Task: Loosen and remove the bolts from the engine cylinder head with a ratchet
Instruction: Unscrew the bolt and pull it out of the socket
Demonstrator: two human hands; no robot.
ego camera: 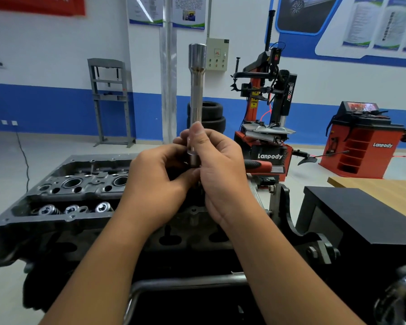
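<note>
Both forearms reach in from the bottom edge, the left hand [157,181] and right hand [217,170] curled together round the lower end of a long socket extension [197,90] held upright over the cylinder head [80,184]. Judging by this, the tool is being assembled (the red-handled ratchet [258,164] shows behind the right hand). Next, it must seat squarely on a bolt; none is clearly visible.

Glossy polished metal socket extension [197,90]; matt, perhaps cast-metal, dark cylinder head [75,186].
</note>
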